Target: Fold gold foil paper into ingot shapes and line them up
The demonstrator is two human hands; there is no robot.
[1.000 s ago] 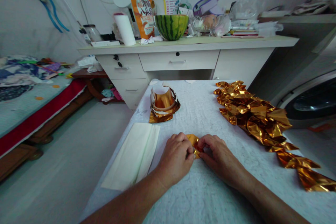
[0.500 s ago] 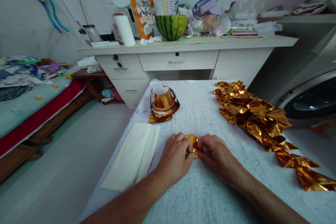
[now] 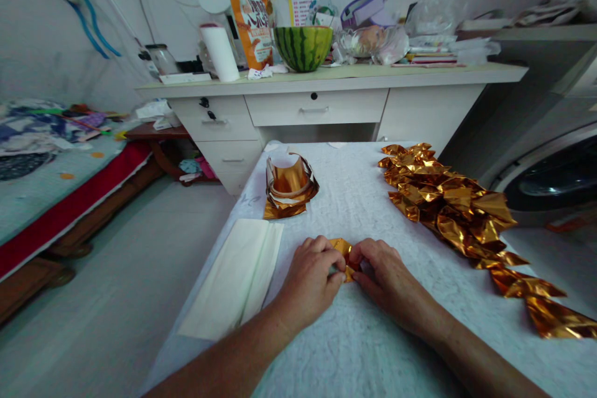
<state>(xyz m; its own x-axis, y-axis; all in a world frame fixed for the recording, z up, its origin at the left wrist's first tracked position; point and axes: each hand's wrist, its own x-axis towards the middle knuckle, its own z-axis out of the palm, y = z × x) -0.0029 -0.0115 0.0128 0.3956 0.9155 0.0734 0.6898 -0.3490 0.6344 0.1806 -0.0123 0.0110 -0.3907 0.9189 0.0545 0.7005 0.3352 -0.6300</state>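
Between my two hands, low over the cloth-covered table (image 3: 345,193), is a small piece of gold foil paper (image 3: 344,251). My left hand (image 3: 317,270) pinches its left side with curled fingers. Its right side is gripped by my right hand (image 3: 383,277), thumb below and fingers above. Much of the foil is hidden by my fingers. Beyond my left hand stands a curled stack of gold foil sheets (image 3: 289,186). A pile of folded gold foil pieces (image 3: 448,205) spreads along the table's right side.
Pale, flat paper sheets (image 3: 233,277) lie left of my left forearm. Behind the table is a white desk (image 3: 317,106) with a watermelon half (image 3: 303,48), an orange snack bag (image 3: 249,22) and a paper roll (image 3: 221,53). A bed (image 3: 69,199) is at left, a washing machine (image 3: 555,168) at right.
Almost nothing differs. Both hands keep hold of the gold foil paper in the same spot, and the whole view has shifted very slightly.
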